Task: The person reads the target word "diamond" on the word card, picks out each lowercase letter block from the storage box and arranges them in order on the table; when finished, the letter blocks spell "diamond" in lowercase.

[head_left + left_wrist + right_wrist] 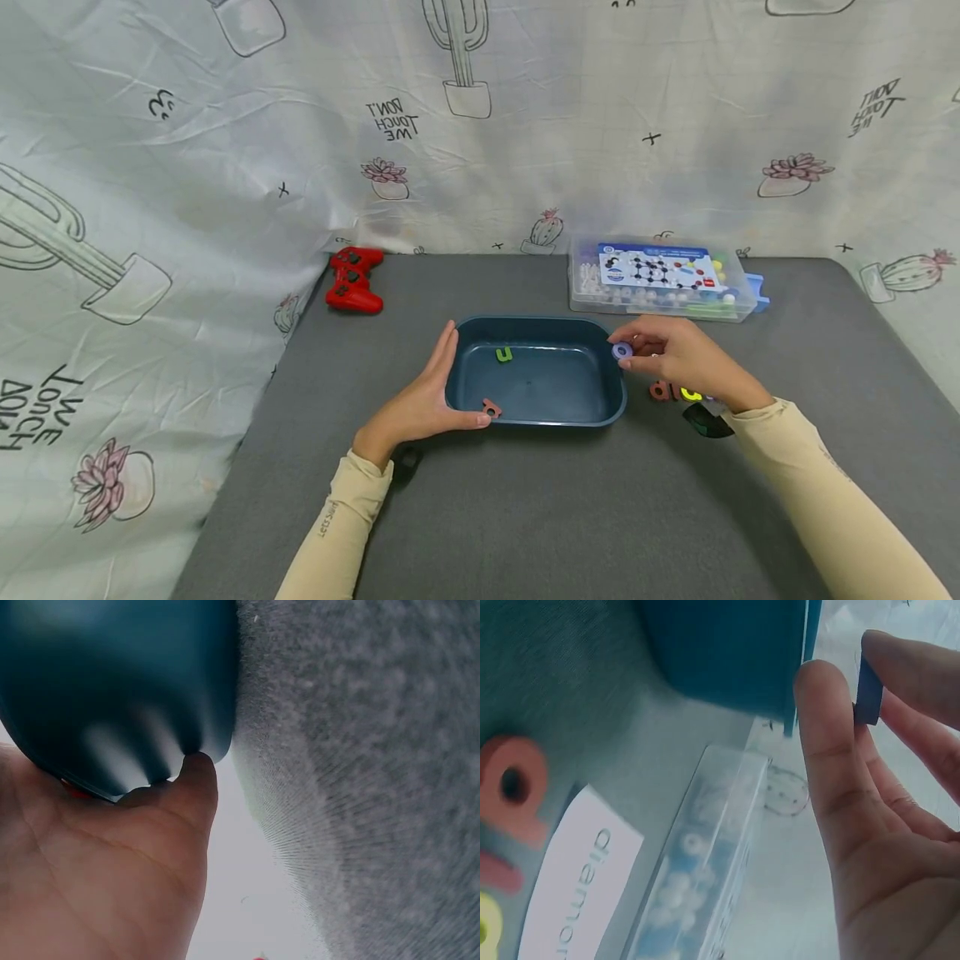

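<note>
My left hand holds the left end of a dark blue plastic tub, its thumb along the near rim and its fingers spread up the side. In the left wrist view, fingertips press the tub's outer wall. At the tub's right rim, my right hand pinches a small purple ring-shaped letter between thumb and fingers. The right wrist view shows this purple letter edge-on. Inside the tub lie a green letter, shaped like a u or n, and a reddish-brown letter.
Right of the tub lie loose letters, including an orange-brown one and a yellow one. A white card printed "diamon…" lies beside them. A clear case of beads and a red game controller stand behind.
</note>
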Available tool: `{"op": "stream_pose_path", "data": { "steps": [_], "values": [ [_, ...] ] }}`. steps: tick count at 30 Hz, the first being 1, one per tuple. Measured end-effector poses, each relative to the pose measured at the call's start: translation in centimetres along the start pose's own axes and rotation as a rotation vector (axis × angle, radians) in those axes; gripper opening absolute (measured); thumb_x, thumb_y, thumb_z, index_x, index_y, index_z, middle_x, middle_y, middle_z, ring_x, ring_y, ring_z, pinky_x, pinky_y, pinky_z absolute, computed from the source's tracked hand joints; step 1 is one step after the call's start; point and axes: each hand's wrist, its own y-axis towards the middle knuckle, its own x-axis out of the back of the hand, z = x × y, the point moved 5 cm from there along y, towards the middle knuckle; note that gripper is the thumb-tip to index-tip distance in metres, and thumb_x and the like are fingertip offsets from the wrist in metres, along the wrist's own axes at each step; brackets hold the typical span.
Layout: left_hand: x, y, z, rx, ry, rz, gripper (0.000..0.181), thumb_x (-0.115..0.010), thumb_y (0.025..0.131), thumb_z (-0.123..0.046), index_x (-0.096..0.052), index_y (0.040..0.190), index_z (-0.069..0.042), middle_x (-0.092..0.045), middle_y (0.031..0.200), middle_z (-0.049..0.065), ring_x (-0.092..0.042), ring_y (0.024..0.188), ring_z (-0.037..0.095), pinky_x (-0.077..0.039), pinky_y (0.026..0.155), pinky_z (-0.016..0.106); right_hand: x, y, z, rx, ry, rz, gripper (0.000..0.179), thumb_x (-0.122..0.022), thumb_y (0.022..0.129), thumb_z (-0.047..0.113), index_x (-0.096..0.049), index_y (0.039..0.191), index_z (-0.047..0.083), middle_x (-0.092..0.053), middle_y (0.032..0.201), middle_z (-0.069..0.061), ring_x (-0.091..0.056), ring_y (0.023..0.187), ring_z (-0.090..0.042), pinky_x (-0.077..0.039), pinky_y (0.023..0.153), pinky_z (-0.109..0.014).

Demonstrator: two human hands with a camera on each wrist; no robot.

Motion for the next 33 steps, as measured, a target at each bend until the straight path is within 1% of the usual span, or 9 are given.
{"op": "stream_pose_path", "data": {
  "steps": [4,10,16,21,25,29,33],
  "values": [
    [-0.1,0.0,0.0,0.000,-0.007,0.001,0.134,-0.087,0.084,-0.051,0.010,0.172,-0.026,0.020,0.177,-0.010,-0.007,0.162,0.029,-0.027,0.120,0.067,0.6,-1.0,-0.8,0.010,-0.030,-0.036,0.026,-0.080,0.098,0.009,-0.077,0.124,0.008,-0.075,0.107,0.001,-0.070,0.093,-0.017,-0.059,0.079,-0.028],
    [0.0,0.0,0.0,-0.004,-0.018,0.004,0.134,-0.087,0.084,-0.053,0.011,0.172,-0.027,0.019,0.177,-0.009,-0.006,0.163,0.028,-0.029,0.119,0.067,1.5,-2.7,-2.5,-0.048,-0.049,-0.081,0.026,-0.081,0.097,0.011,-0.077,0.123,0.008,-0.074,0.108,-0.001,-0.068,0.093,-0.013,-0.057,0.077,-0.025],
    [0.0,0.1,-0.2,0.002,-0.015,0.000,0.132,-0.087,0.086,-0.044,0.011,0.172,-0.027,0.018,0.178,-0.006,-0.006,0.163,0.028,-0.029,0.119,0.068,2.3,-4.5,-4.4,-0.077,-0.086,-0.120,0.024,-0.081,0.096,0.007,-0.077,0.120,0.006,-0.074,0.110,-0.006,-0.066,0.092,-0.008,-0.054,0.075,-0.019],
    [0.0,0.0,-0.1,0.008,-0.018,0.003,0.131,-0.087,0.086,-0.043,0.010,0.172,-0.027,0.019,0.178,-0.008,-0.006,0.163,0.027,-0.028,0.119,0.068,2.7,-6.1,-5.8,-0.107,-0.084,-0.138,0.021,-0.079,0.096,0.003,-0.076,0.117,0.003,-0.073,0.111,-0.011,-0.066,0.090,-0.004,-0.055,0.072,-0.018],
    [0.0,0.0,0.0,0.007,-0.025,0.006,0.132,-0.087,0.085,-0.046,0.010,0.172,-0.027,0.019,0.177,-0.010,-0.005,0.163,0.027,-0.027,0.119,0.068,3.2,-7.3,-6.9,-0.159,-0.078,-0.156,0.024,-0.079,0.097,0.003,-0.075,0.120,0.001,-0.073,0.114,-0.016,-0.066,0.090,-0.001,-0.056,0.070,-0.020],
    [0.0,0.2,0.1,0.001,-0.023,0.006,0.132,-0.087,0.086,-0.045,0.011,0.172,-0.027,0.018,0.178,-0.008,-0.006,0.163,0.029,-0.028,0.119,0.070,3.7,-8.3,-8.1,-0.204,-0.084,-0.163,0.028,-0.077,0.099,0.004,-0.072,0.125,-0.002,-0.072,0.118,-0.020,-0.065,0.092,0.004,-0.056,0.070,-0.020],
    [0.0,0.1,0.1,-0.001,-0.021,0.006,0.134,-0.087,0.085,-0.049,0.011,0.172,-0.026,0.018,0.178,-0.006,-0.007,0.163,0.029,-0.028,0.118,0.069,4.1,-9.2,-9.2,-0.221,-0.114,-0.182,0.028,-0.077,0.099,0.004,-0.072,0.125,-0.003,-0.069,0.123,-0.022,-0.059,0.094,0.012,-0.054,0.071,-0.015]
  ]
}}
